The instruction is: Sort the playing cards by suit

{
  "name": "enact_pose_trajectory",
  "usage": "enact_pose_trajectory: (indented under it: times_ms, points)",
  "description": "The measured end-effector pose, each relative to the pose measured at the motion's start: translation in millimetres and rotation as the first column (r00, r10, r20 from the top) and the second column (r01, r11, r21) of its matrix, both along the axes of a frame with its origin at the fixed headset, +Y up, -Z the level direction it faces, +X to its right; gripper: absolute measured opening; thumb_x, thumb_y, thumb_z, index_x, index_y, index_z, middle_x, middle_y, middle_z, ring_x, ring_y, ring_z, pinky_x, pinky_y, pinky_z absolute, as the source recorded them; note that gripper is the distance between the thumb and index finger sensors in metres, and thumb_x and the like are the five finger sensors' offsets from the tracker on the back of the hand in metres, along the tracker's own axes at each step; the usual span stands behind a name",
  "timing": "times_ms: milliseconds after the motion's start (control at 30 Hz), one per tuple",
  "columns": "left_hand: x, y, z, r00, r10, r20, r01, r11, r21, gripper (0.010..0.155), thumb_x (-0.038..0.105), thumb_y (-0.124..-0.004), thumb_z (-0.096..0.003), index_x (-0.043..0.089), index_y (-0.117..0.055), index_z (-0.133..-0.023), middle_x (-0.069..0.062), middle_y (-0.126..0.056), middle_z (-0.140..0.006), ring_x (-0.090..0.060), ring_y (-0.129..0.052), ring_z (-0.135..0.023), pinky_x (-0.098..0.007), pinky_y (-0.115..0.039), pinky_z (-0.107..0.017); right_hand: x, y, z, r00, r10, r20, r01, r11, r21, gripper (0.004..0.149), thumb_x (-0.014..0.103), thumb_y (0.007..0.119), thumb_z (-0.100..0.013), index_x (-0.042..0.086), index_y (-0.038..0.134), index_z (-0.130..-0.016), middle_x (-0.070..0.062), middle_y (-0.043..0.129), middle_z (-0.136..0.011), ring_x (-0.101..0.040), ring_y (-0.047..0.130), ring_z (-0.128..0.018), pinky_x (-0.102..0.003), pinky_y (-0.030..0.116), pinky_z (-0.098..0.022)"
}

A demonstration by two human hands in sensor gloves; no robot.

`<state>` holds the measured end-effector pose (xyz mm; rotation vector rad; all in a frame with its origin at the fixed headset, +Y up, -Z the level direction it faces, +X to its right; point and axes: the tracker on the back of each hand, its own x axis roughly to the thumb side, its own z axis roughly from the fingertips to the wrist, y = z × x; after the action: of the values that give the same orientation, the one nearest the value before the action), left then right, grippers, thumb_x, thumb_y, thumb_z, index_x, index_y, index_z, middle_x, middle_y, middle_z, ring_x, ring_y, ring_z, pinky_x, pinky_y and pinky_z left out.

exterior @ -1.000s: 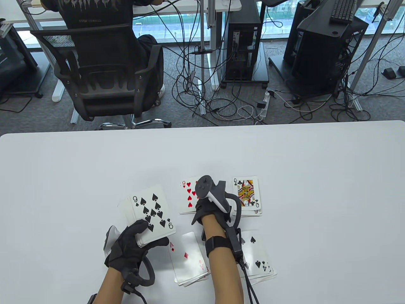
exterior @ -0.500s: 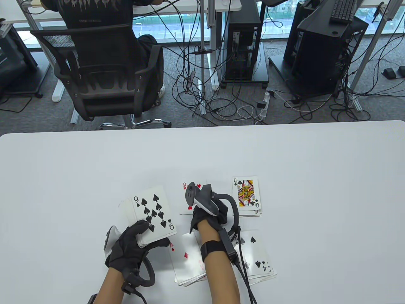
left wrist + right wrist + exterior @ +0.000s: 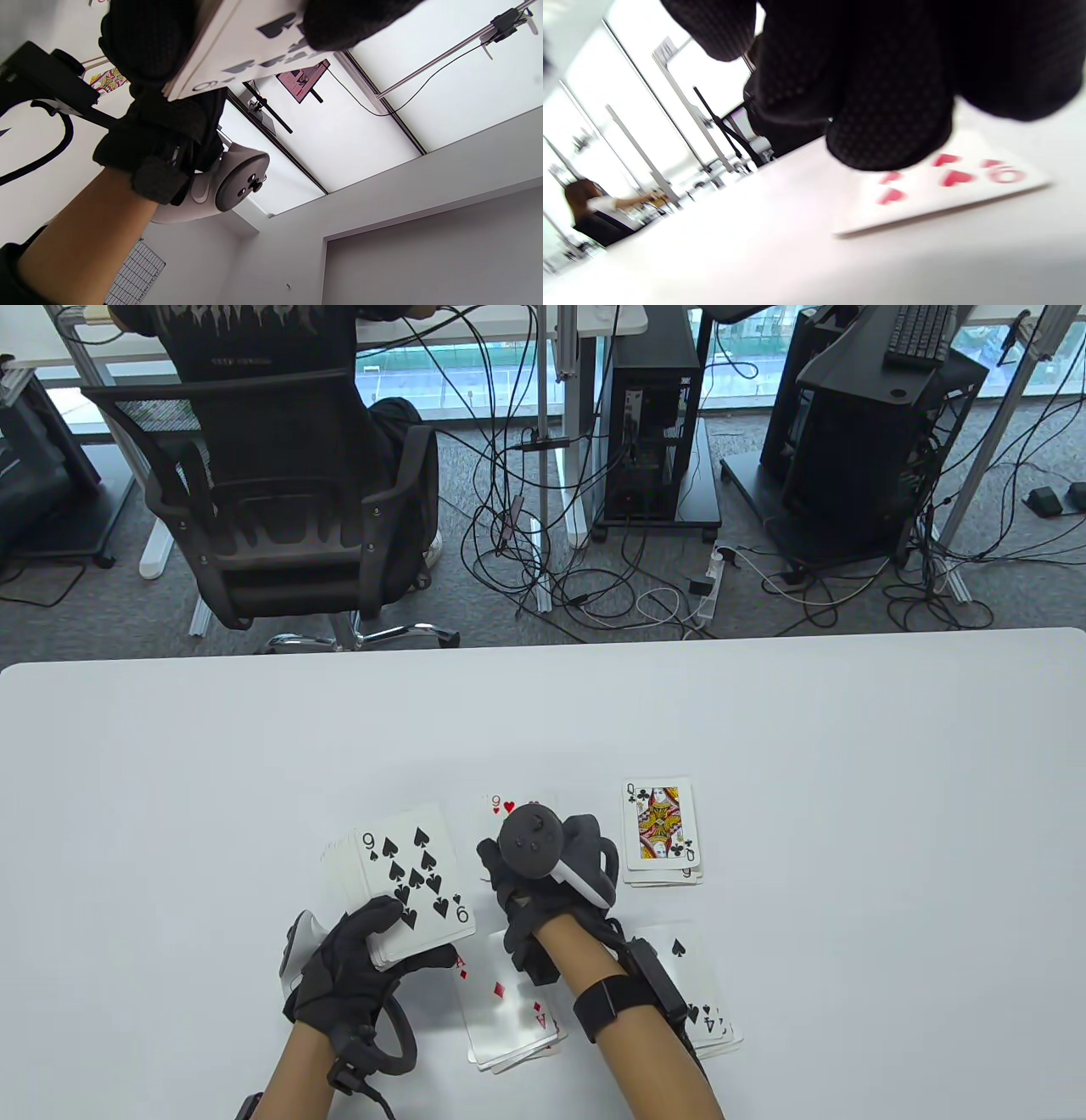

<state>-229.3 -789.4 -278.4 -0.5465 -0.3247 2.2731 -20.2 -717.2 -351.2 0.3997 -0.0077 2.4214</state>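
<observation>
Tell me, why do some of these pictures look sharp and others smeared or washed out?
Table view: evenly lit and sharp, the deck easy to read. Left wrist view: looks up into bright ceiling panels, so the left hand reads as a dark shape. Right wrist view: blurred, the background blown out, the heart card smeared, the right hand out of focus.

I see both hands in matt black knitted cloth gloves, the left hand and right hand alike, the weave showing close up. The tracker looks like smooth grey plastic. The cards are smooth white paper with a slight sheen; the table is smooth, matt white.
</observation>
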Motion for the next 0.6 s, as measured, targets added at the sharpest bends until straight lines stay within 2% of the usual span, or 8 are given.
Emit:
enact_pose_trajectory:
  times_ms: [133, 200, 333, 433, 533, 600]
  points:
    - [0.5, -1.4, 0.0, 1.0, -0.006, 0.002, 0.006, 1.0, -0.004, 0.057, 0.043, -0.067, -0.0642, 0.035, -0.034, -0.11, -0.001, -0.048, -0.117, -0.035, -0.069, -0.103, -0.047, -0.08, -0.06, 3.3, 9.5, 18.9, 0.978, -0.203, -0.04, 0.205, 0.976, 0.07, 0.054, 0.031, 0.061, -0.058, -0.019, 0.072, -0.076, -0.012, 0.093, -0.039, -0.032, 0.098, -0.029, -0.049, 0.086, -0.023]
    - [1.5, -2.5, 0.1, 1.0, -0.011, 0.006, 0.011, 1.0, -0.008, 0.057, 0.043, -0.067, -0.0641, 0.035, -0.033, -0.11, -0.001, -0.048, -0.117, -0.035, -0.069, -0.103, -0.047, -0.08, -0.06, 3.0, 12.7, 27.0, 0.968, -0.239, -0.077, 0.244, 0.967, 0.071, 0.056, 0.032, 0.06, -0.058, -0.02, 0.071, -0.077, -0.014, 0.093, -0.041, -0.034, 0.097, -0.031, -0.05, 0.085, -0.024]
    - [3.8, -3.9, 0.3, 1.0, -0.023, 0.017, 0.023, 1.0, -0.01, 0.057, 0.043, -0.067, -0.0642, 0.035, -0.034, -0.11, -0.001, -0.048, -0.117, -0.035, -0.069, -0.103, -0.047, -0.08, -0.06, -4.2, 15.8, 45.2, 0.969, -0.167, -0.18, 0.178, 0.983, 0.046, 0.072, 0.043, 0.064, -0.057, -0.023, 0.061, -0.085, -0.022, 0.089, -0.053, -0.042, 0.093, -0.043, -0.057, 0.081, -0.032]
    - [5.4, -4.3, 1.0, 0.999, -0.03, 0.026, 0.03, 1.0, -0.009, 0.057, 0.043, -0.067, -0.064, 0.035, -0.034, -0.11, -0.001, -0.048, -0.116, -0.035, -0.069, -0.103, -0.047, -0.08, -0.06, -11.0, 15.6, 56.1, 0.973, -0.066, -0.221, 0.087, 0.993, 0.085, 0.081, 0.048, 0.069, -0.054, -0.023, 0.051, -0.09, -0.026, 0.082, -0.063, -0.048, 0.087, -0.053, -0.061, 0.077, -0.038]
    - [6.0, -3.5, 1.4, 0.999, -0.015, 0.033, 0.015, 1.0, -0.003, 0.057, 0.043, -0.067, -0.064, 0.035, -0.034, -0.11, -0.001, -0.048, -0.116, -0.035, -0.069, -0.103, -0.047, -0.08, -0.06, -13.0, 14.7, 61.2, 0.978, -0.001, -0.209, 0.034, 0.987, 0.155, 0.082, 0.047, 0.073, -0.051, -0.021, 0.048, -0.09, -0.024, 0.079, -0.065, -0.048, 0.085, -0.056, -0.061, 0.076, -0.041]
    - [6.0, -3.5, 1.2, 0.999, -0.03, 0.035, 0.029, 1.0, 0.005, 0.057, 0.043, -0.067, -0.064, 0.035, -0.034, -0.11, -0.001, -0.048, -0.116, -0.035, -0.069, -0.103, -0.047, -0.08, -0.06, -11.8, 14.3, 61.9, 0.982, -0.029, -0.189, 0.061, 0.984, 0.17, 0.081, 0.046, 0.075, -0.05, -0.021, 0.05, -0.088, -0.022, 0.08, -0.063, -0.045, 0.086, -0.055, -0.059, 0.077, -0.04]
